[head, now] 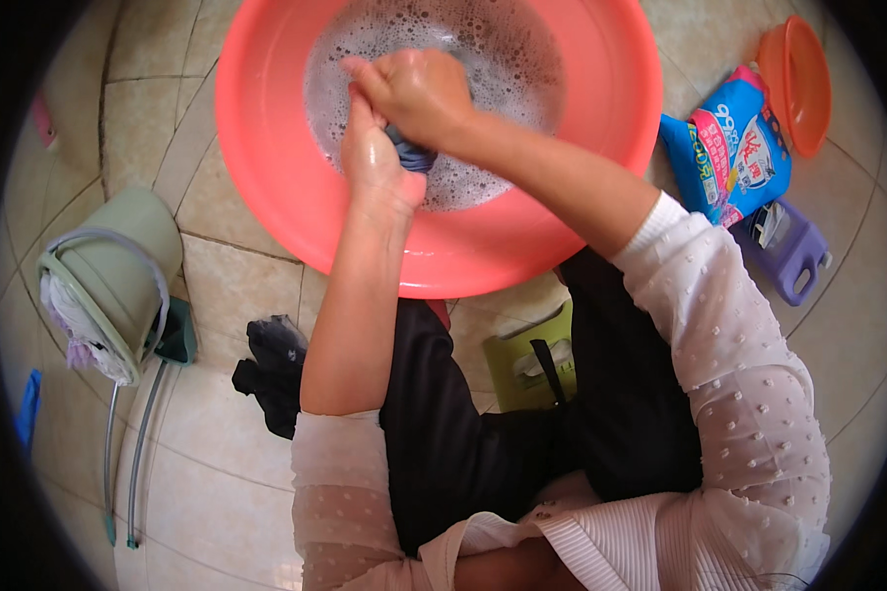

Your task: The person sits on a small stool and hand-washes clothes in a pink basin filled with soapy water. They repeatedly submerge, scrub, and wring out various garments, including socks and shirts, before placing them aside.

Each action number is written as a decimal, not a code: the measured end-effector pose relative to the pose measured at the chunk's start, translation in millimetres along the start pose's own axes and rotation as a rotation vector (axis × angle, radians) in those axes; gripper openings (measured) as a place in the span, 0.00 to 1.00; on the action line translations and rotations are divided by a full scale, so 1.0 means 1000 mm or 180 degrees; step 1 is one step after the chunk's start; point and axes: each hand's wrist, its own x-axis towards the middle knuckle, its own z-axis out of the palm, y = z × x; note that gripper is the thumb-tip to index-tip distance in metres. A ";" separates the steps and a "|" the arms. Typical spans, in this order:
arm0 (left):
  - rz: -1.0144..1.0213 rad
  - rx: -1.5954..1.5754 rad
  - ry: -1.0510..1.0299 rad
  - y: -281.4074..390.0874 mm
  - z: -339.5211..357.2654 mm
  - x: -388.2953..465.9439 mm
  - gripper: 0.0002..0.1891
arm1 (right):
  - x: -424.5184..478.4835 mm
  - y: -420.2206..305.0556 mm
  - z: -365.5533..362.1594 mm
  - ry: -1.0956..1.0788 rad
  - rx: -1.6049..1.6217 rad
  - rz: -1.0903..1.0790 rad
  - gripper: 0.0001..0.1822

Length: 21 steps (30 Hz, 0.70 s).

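A large pink plastic basin (443,266) holds sudsy water (517,96) right before me. Over the suds, my left hand (377,151) and my right hand (425,92) are together on a bunched blue-grey wet cloth (414,154). The cloth shows between the palm of my left hand and the underside of my right. My right hand is a fist laid across the fingers of my left. More dark cloth seems to show just behind my right hand, partly hidden by it.
Right of the basin lie a blue detergent bag (743,148), an orange bowl (791,89) and a purple jug (783,247). At left are a tipped green bucket (129,244) with white cloth, and a long-handled dustpan (177,336). Black cloth (273,369) lies on the tiles. A green plastic item (506,366) is between my legs.
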 end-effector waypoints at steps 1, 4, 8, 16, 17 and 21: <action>-0.0048 -0.0314 -0.0736 0.002 -0.038 0.008 0.21 | -0.009 -0.011 0.003 0.0003 -0.0007 -0.0281 0.23; 0.0499 -0.0409 -0.1204 -0.007 -0.022 0.015 0.20 | -0.027 -0.021 0.008 -0.0159 -0.0244 -0.0665 0.22; -0.0341 -0.0524 -0.0564 0.016 -0.028 0.004 0.20 | 0.009 0.025 -0.005 -0.0607 0.0285 0.0120 0.26; 0.0026 -0.0628 -0.0062 0.069 0.020 -0.012 0.20 | 0.007 0.062 -0.047 -0.2492 0.1675 0.0616 0.26; 0.0166 -0.0326 0.0177 0.075 0.021 -0.013 0.19 | 0.005 0.064 -0.056 -0.2677 0.1749 0.0656 0.22; 0.0589 0.0133 0.0383 0.090 0.011 -0.015 0.15 | 0.003 0.045 -0.091 -0.2979 0.2341 0.0995 0.14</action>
